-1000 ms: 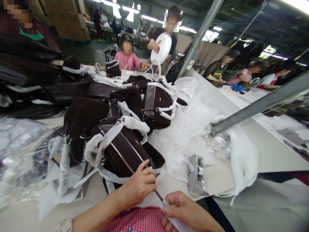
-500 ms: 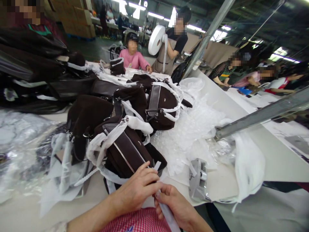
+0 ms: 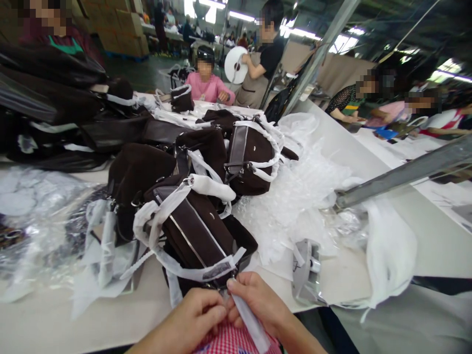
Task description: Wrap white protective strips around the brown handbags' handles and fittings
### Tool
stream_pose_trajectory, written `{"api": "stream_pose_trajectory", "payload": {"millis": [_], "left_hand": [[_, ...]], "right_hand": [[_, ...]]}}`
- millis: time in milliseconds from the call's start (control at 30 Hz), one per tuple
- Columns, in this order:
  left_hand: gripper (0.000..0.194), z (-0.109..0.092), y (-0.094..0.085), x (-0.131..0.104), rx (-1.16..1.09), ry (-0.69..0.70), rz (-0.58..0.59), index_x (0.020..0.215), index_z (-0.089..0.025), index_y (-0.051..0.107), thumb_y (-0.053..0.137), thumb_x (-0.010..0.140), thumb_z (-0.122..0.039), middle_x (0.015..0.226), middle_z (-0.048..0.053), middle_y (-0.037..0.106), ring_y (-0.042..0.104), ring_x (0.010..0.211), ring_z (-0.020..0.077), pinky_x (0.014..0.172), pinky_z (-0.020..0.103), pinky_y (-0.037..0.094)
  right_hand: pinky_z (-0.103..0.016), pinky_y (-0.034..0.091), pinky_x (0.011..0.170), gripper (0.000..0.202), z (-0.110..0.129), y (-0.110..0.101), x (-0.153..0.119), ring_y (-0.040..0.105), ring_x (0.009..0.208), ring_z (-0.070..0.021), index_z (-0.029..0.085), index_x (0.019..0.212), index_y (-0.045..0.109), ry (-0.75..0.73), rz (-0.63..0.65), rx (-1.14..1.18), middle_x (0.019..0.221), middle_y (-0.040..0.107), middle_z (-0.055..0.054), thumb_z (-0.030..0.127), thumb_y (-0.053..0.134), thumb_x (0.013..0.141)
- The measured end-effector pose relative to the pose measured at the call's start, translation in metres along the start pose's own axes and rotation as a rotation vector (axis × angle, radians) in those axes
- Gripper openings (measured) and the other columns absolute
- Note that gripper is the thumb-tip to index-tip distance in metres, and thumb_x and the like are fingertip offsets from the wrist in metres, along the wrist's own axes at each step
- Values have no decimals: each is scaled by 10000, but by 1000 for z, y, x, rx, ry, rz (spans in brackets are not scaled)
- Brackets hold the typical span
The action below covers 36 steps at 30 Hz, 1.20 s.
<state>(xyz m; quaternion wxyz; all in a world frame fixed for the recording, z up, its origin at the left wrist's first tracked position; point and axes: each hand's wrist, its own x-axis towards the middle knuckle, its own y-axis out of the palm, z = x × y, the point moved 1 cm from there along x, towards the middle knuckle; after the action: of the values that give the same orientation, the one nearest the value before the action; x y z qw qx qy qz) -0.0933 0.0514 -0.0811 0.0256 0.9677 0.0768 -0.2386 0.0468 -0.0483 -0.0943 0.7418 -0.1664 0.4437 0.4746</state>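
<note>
A dark brown bag (image 3: 195, 226) with white-wrapped straps lies on the table in front of me. My right hand (image 3: 258, 300) pinches a white strip (image 3: 250, 319) that hangs down toward my checked apron. Close beside it, my left hand (image 3: 204, 309) is closed with curled fingers at the bag's near end; what it grips is too small to tell. Above my hands, a wrapped strap end (image 3: 221, 268) lies across the bag's near corner.
More dark bags (image 3: 250, 152) are piled behind. Clear plastic (image 3: 33, 236) lies left, white wrapping (image 3: 291, 196) right. A metal tape dispenser (image 3: 308, 270) stands near the right front edge, beneath a slanted metal bar (image 3: 401, 172). Several people are around the tables.
My left hand has drawn back from the bag toward me and its fingers have curled. The strap end is now uncovered. A person behind has turned with the white roll.
</note>
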Motion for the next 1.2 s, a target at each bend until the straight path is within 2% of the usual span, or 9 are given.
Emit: {"api": "stream_pose_trajectory", "payload": {"millis": [67,233,433,667,800,867,967,1067,1200], "left_hand": [[452,6,6,-7,-156,-164,31,728,-164,558,471,851,-590,593,-11,521,402,491,104,498,225,313],[666,19,20,-19,-378,-150,61,661,-139,635,534,695,-797,533,-8,499,322,447,82,480,236,202],[686,30,63,-8,-1099,-158,125,814,-132,633,863,455,-670,730,21,612,554,638,100,648,215,359],[589,43,113,25,-1257,-93,-254,694,-161,548,810,513,-656,557,-4,555,524,525,118,582,259,374],[610,53,135,38,-1184,29,-390,645,-192,466,721,533,-735,435,-56,410,342,399,66,451,242,210],[691,53,142,37,-1248,47,-445,704,-206,443,768,440,-755,455,-94,362,290,392,46,432,230,147],[706,46,149,24,-1323,42,-532,712,-210,403,814,437,-714,513,-112,323,208,403,15,433,217,57],[691,34,153,5,-1367,-15,-611,743,-212,375,807,493,-691,550,-118,331,139,418,1,458,203,-4],[735,21,154,-15,-1319,-130,-627,811,-228,370,769,468,-741,564,-126,344,124,411,0,463,199,-22]], "right_hand": [[-237,450,465,569,-5,4,-5,609,471,-145,183,702,501,-96,-45,-97,545,652,-22,693,729,588],[-246,463,569,517,-11,16,-13,607,585,-135,174,721,544,-237,-102,-170,671,689,-23,672,681,710],[-206,366,491,571,-31,18,-7,564,530,-107,149,766,590,-131,-91,26,724,698,-37,675,776,643],[-223,415,538,627,-31,4,0,565,529,-115,166,711,559,-41,25,-47,636,668,-19,672,859,493],[-284,485,638,599,-20,-23,0,628,646,-182,182,732,597,-100,211,-418,701,686,-52,770,689,661],[-319,488,654,514,-6,-46,-2,644,688,-216,207,778,633,-292,262,-745,743,695,-68,710,547,835],[-358,458,723,242,32,-67,-6,661,788,-245,248,926,683,-991,325,-1296,871,734,-84,411,507,963],[-429,369,992,281,70,-52,-7,567,1172,-280,279,1211,613,-1567,647,-1656,1261,672,-65,192,530,957],[-356,438,840,523,92,14,2,590,1076,-241,292,1333,505,-1581,1199,-2000,1423,546,-40,329,724,860]]}}
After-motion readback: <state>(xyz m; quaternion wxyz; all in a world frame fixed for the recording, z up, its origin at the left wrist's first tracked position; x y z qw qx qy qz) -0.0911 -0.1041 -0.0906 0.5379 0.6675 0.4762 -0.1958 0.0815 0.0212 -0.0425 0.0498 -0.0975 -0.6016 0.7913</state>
